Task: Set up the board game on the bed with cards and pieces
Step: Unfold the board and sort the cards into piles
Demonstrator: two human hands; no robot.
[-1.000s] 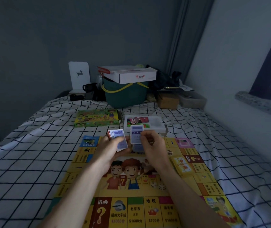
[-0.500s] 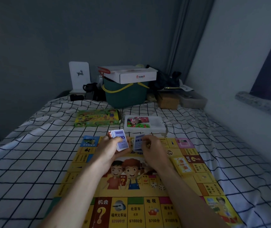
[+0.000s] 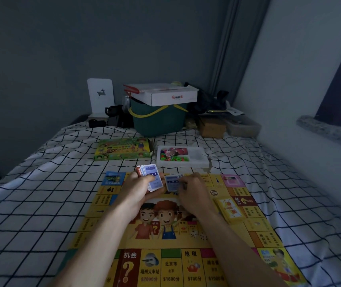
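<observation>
A yellow game board (image 3: 182, 241) lies flat on the checked bed. Over its far middle, my left hand (image 3: 138, 191) grips a fanned stack of blue cards (image 3: 152, 177). Just to the right, my right hand (image 3: 192, 193) pinches a few blue cards (image 3: 172, 182), held low near the board. A yellow card deck (image 3: 229, 210) lies on the board's right side. Beyond the board stand a white tray of coloured pieces (image 3: 183, 157) and the green game box (image 3: 123, 151).
At the bed's head stand a green bucket (image 3: 158, 119) with a white carton (image 3: 163, 94) on top, a white deer stand (image 3: 100, 96), black items and brown boxes (image 3: 212, 126). A wall and window sill run along the right.
My right hand has lowered its blue card from upright in front of the tray down toward the board beside the left hand's stack. The left hand has stayed in place.
</observation>
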